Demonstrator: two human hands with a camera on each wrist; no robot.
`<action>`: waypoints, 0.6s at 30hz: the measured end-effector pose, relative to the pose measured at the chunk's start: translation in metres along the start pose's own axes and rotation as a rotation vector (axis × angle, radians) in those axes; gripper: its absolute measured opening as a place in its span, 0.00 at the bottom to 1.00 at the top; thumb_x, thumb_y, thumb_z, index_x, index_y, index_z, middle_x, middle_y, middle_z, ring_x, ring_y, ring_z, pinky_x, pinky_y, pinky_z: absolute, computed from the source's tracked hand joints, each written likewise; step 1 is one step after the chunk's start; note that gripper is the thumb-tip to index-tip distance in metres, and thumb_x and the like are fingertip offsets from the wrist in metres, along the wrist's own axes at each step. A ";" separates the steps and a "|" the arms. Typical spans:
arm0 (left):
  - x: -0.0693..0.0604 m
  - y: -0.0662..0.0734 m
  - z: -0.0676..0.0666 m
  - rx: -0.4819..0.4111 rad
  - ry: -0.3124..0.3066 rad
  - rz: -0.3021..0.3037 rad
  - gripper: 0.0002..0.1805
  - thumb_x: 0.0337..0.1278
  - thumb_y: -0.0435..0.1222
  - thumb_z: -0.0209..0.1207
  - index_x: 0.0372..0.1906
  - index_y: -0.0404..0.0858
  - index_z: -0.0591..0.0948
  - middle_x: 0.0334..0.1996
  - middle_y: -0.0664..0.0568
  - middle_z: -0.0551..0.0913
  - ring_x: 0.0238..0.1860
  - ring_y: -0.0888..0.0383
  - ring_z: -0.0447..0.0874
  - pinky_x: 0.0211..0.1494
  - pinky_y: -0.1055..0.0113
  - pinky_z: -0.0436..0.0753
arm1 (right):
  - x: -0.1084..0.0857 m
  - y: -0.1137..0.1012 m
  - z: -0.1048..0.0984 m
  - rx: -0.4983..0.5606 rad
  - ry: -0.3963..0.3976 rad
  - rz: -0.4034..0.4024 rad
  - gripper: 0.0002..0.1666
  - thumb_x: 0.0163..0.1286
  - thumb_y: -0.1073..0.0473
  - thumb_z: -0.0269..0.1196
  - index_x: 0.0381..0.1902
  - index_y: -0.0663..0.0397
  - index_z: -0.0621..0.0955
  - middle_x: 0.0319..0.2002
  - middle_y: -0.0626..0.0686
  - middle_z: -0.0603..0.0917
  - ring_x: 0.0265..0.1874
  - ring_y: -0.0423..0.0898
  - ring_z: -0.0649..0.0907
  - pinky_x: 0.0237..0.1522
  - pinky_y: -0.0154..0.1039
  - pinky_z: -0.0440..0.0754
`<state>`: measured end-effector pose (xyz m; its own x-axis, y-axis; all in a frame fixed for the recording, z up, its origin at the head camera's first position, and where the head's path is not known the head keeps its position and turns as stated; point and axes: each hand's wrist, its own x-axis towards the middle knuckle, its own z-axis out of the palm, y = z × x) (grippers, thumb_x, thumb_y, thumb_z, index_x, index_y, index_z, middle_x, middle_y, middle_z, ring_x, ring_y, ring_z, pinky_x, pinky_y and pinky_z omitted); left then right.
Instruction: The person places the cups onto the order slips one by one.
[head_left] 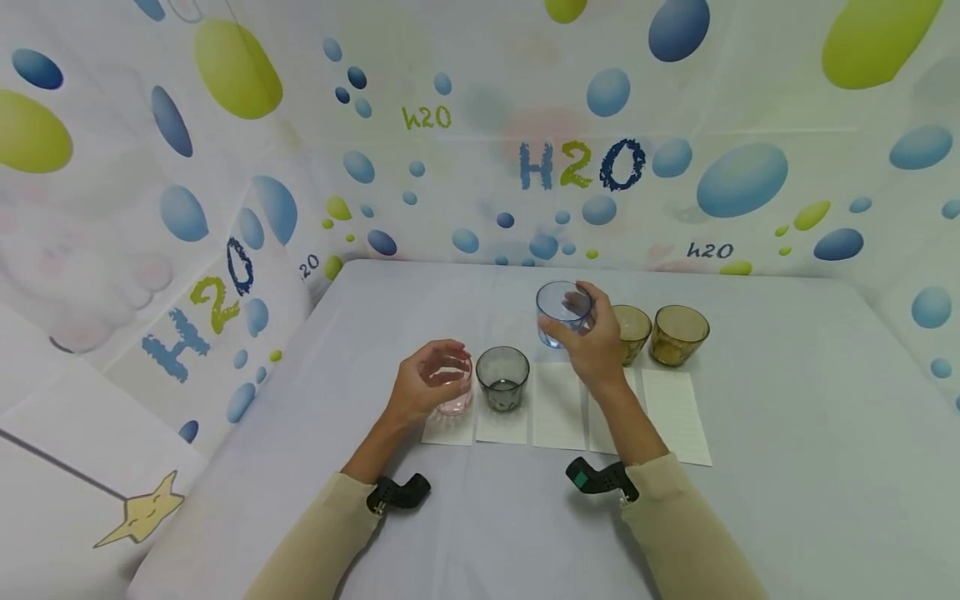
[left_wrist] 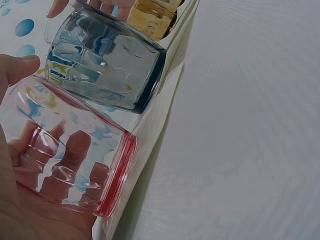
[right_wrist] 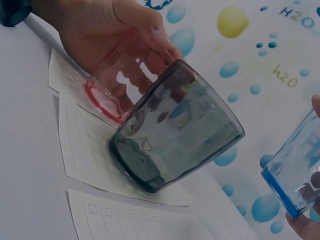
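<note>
At the left of a row of paper slips, my left hand (head_left: 420,385) curls around a clear pink glass (head_left: 454,403) standing on a slip. Its fingers show through the pink glass (left_wrist: 75,165) in the left wrist view. Just right of it, a grey glass (head_left: 502,375) stands untouched. My right hand (head_left: 597,343) grips a light blue glass (head_left: 557,321) between thumb and fingers, raised above the table behind the slips. In the right wrist view only part of the blue glass (right_wrist: 297,167) shows, at the right edge.
Two amber glasses, one partly behind my right hand (head_left: 632,329) and one beside it (head_left: 679,335), stand at the right. Several lined paper slips (head_left: 557,421) lie side by side on the white tablecloth (head_left: 787,417). A printed backdrop (head_left: 480,192) rises behind the table.
</note>
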<state>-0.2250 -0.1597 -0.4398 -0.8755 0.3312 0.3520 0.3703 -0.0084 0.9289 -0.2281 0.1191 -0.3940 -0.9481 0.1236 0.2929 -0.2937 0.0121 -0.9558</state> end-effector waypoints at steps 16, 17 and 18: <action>0.000 -0.001 0.000 -0.005 0.009 -0.013 0.32 0.47 0.20 0.69 0.61 0.21 0.72 0.52 0.30 0.80 0.52 0.41 0.83 0.60 0.40 0.81 | -0.007 -0.010 -0.010 0.041 0.018 -0.027 0.46 0.61 0.66 0.73 0.73 0.61 0.63 0.58 0.54 0.77 0.59 0.45 0.78 0.63 0.41 0.77; 0.000 -0.001 0.001 -0.005 0.008 -0.013 0.32 0.47 0.20 0.69 0.61 0.21 0.72 0.52 0.30 0.80 0.52 0.41 0.83 0.60 0.40 0.81 | -0.007 -0.011 -0.010 0.052 0.020 -0.034 0.46 0.60 0.67 0.73 0.72 0.62 0.64 0.57 0.54 0.77 0.58 0.45 0.78 0.63 0.42 0.77; 0.000 -0.001 0.001 -0.004 0.007 -0.014 0.32 0.47 0.20 0.69 0.61 0.21 0.72 0.52 0.30 0.80 0.52 0.41 0.83 0.60 0.40 0.81 | -0.007 -0.012 -0.011 0.062 0.020 -0.040 0.46 0.60 0.68 0.73 0.72 0.62 0.64 0.57 0.53 0.78 0.58 0.46 0.78 0.63 0.42 0.77</action>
<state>-0.2248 -0.1590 -0.4406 -0.8828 0.3244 0.3397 0.3566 -0.0079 0.9342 -0.2166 0.1288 -0.3846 -0.9330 0.1444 0.3296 -0.3388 -0.0437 -0.9399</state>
